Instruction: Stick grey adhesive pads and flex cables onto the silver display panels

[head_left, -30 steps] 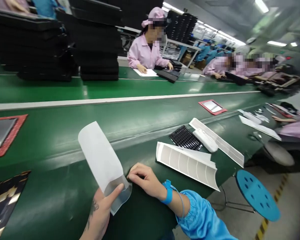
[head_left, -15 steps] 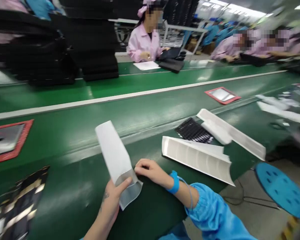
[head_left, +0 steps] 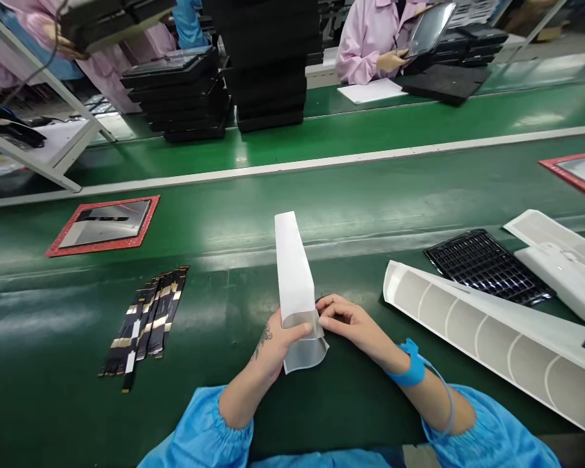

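A long white backing sheet (head_left: 295, 273), bent lengthwise with a greyish see-through lower end, stands tilted away from me over the green bench. My left hand (head_left: 277, 341) is closed on its lower part, the thumb lying across the front. At the sheet's right edge, my right hand (head_left: 348, 322) has thumb and forefinger pinched together at the see-through part; a blue strap circles that wrist. Whether a small piece sits between those fingertips is hidden. Several dark flat ribbon cables (head_left: 149, 318) with gold-coloured patches lie left of my left hand.
To the right lie a curled white sheet with rounded outlines (head_left: 487, 331), a black gridded tray (head_left: 490, 263) and white strips (head_left: 560, 279). Red-framed panels (head_left: 110, 224) rest on the green belt. Beyond stand black stacks (head_left: 268, 65) and a co-worker in a pink sleeve (head_left: 363, 49).
My view has swung left and down, bringing the ribbon cables and left red-framed panel fully in. Both hands keep their places on the sheet, which now stands more upright in view.
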A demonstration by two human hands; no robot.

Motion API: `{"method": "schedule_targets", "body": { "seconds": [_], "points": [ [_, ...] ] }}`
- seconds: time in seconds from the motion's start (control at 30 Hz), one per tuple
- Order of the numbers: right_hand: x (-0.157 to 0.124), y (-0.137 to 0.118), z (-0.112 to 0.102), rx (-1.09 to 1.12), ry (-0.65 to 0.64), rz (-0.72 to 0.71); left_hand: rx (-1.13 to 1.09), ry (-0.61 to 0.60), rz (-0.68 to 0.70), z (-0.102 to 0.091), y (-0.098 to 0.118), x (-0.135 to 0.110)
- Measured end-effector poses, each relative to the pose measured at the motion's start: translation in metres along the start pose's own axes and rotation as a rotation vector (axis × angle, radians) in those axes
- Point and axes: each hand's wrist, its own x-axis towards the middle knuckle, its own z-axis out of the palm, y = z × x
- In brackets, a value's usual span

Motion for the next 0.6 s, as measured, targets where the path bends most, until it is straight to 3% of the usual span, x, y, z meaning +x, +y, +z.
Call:
{"method": "schedule_targets", "body": {
  "seconds": [0.23, 0.37, 0.6],
  "points": [
    [0.000, 0.004, 0.001, 0.003, -0.030, -0.008, 0.057, -0.020, 0.008, -0.001, -0.001, 0.000],
    [-0.002, 0.002, 0.002, -0.054, -0.009, -0.048, -0.047, 0.000, -0.026, 0.000, -0.002, -0.001],
    [-0.013, -0.009, -0.002, -0.441, 0.129, -0.307, -0.354, 0.034, -0.133, 0.001, -0.004, -0.003]
  ]
}}
